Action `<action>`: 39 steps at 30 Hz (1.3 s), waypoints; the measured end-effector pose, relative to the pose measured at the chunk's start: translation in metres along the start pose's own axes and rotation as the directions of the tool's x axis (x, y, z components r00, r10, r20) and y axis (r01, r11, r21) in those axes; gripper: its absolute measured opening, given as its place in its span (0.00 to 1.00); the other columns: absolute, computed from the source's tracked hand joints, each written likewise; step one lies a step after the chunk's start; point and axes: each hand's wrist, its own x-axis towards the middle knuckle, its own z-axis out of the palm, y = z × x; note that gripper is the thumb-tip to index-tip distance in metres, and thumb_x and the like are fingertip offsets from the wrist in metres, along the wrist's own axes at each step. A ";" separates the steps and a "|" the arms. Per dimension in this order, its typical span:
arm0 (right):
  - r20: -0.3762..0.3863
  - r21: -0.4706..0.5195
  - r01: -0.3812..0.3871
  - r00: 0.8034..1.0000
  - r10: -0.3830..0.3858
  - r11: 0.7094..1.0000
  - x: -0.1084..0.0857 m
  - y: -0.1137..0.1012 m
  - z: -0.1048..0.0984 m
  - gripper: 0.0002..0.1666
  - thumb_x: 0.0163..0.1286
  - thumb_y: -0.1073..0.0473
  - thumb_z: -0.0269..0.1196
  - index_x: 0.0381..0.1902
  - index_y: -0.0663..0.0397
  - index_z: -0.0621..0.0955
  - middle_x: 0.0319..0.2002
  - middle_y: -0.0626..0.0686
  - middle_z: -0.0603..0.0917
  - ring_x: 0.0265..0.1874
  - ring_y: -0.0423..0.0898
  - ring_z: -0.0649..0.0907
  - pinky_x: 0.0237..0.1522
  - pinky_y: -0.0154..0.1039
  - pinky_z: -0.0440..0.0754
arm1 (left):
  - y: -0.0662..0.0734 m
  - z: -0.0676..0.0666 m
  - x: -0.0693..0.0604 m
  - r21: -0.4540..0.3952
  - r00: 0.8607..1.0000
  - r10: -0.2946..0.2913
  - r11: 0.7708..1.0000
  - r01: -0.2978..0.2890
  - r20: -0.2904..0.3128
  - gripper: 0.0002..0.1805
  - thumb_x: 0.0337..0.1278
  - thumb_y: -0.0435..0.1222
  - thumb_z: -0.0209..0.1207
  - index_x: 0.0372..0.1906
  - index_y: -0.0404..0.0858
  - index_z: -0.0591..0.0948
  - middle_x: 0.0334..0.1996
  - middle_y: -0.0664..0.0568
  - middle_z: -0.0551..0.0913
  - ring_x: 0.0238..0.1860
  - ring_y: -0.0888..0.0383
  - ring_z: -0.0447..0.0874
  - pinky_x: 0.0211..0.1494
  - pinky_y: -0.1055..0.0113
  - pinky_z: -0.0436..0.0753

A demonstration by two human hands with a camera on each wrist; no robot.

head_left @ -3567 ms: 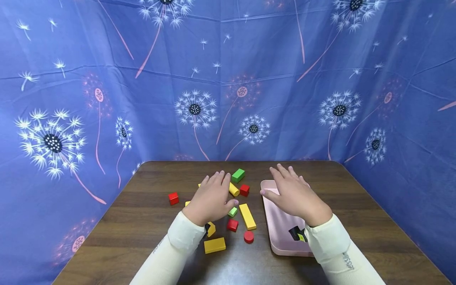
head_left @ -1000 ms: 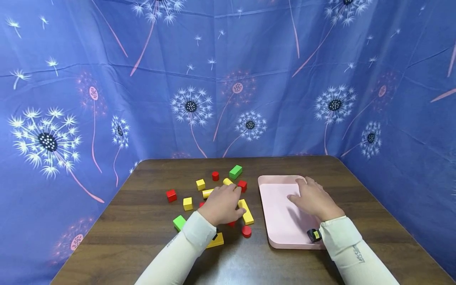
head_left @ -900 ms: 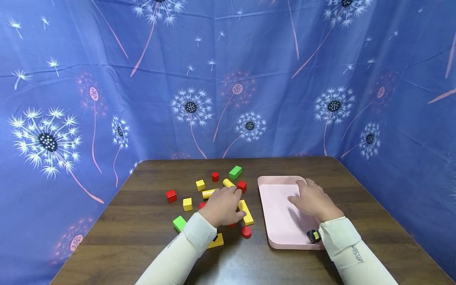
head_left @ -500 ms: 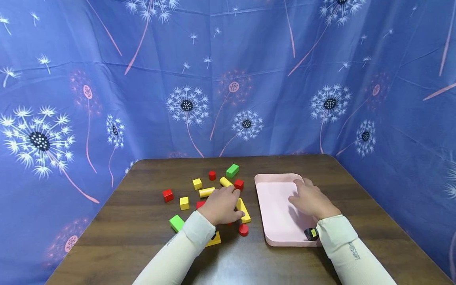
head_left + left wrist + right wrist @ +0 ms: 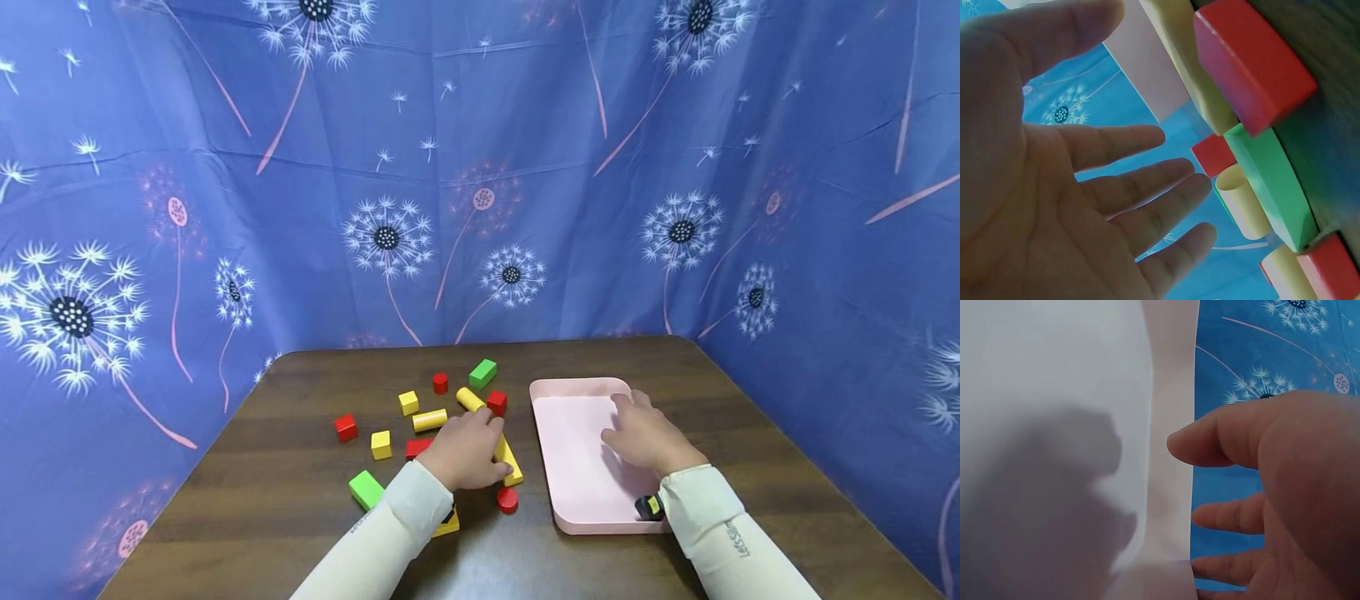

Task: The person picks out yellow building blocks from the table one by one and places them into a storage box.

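Observation:
My left hand (image 5: 467, 452) hovers palm down over the coloured toy blocks. In the left wrist view its fingers are spread and nothing lies in them. Beyond the fingertips sit a red block (image 5: 1254, 62), a green block (image 5: 1272, 187) and a yellow cylinder (image 5: 1244, 203). A long yellow block (image 5: 511, 467) and a short red cylinder (image 5: 507, 500) lie to its right, partly covered in the yellow one's case. Over the right side of the pink tray (image 5: 573, 467) is my right hand (image 5: 648, 435), fingers loosely bent and holding nothing; whether it touches the rim I cannot tell.
Further left and back lie a red cube (image 5: 346, 428), yellow cubes, including one yellow cube (image 5: 381, 445), a yellow cylinder (image 5: 430, 420) and a green block (image 5: 483, 372). Another green block (image 5: 366, 489) is beside the left sleeve. A blue patterned cloth (image 5: 480, 167) hangs behind the wooden table (image 5: 247, 508).
Since the earliest frame both hands have come down, the left closer to the blocks, the right toward the tray's right side. Over the last second they barely move; the head view shifts slightly.

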 end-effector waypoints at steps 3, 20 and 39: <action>0.014 0.002 -0.007 1.000 0.007 1.000 -0.002 0.001 0.007 0.44 0.67 0.49 0.62 0.74 0.70 0.65 0.74 0.81 0.55 0.61 0.83 0.73 0.59 0.74 0.73 | 0.002 0.004 -0.003 -0.005 1.000 -0.002 1.000 0.002 0.007 0.37 0.58 0.59 0.67 0.65 0.39 0.79 0.58 0.48 0.81 0.55 0.50 0.82 0.57 0.52 0.83; 0.004 -0.007 -0.016 1.000 0.017 1.000 -0.005 0.002 0.000 0.44 0.67 0.50 0.63 0.72 0.73 0.66 0.74 0.84 0.51 0.61 0.88 0.69 0.60 0.76 0.70 | 0.008 0.011 0.013 0.045 1.000 0.030 0.999 -0.030 0.005 0.35 0.58 0.61 0.66 0.63 0.43 0.80 0.55 0.50 0.81 0.52 0.52 0.81 0.54 0.53 0.82; 0.039 -0.009 -0.012 0.999 0.013 1.000 -0.002 -0.002 0.002 0.42 0.67 0.51 0.63 0.70 0.75 0.68 0.74 0.84 0.48 0.61 0.86 0.71 0.60 0.75 0.71 | 0.006 0.009 0.010 0.052 0.998 0.046 0.998 -0.047 0.030 0.24 0.60 0.61 0.63 0.48 0.48 0.85 0.47 0.54 0.83 0.45 0.54 0.83 0.48 0.55 0.81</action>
